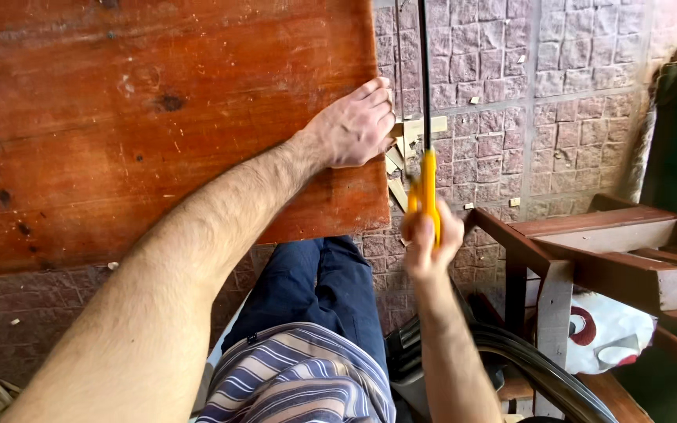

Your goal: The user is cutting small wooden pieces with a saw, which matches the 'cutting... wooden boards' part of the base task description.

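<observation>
Reddish wooden table [158, 117]: left hand [354, 125] presses flat on its edge, right hand [430, 247] grip closed around yellow-handled saw [428, 184].

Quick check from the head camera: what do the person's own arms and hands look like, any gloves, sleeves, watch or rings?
Both hands are bare, no gloves: the left hand and the right hand. Both forearms are uncovered and hairy, with no sleeve reaching into view. No watch, band or ring shows on either wrist or on the visible fingers. Lower down appear a striped shirt and dark blue trousers.
</observation>
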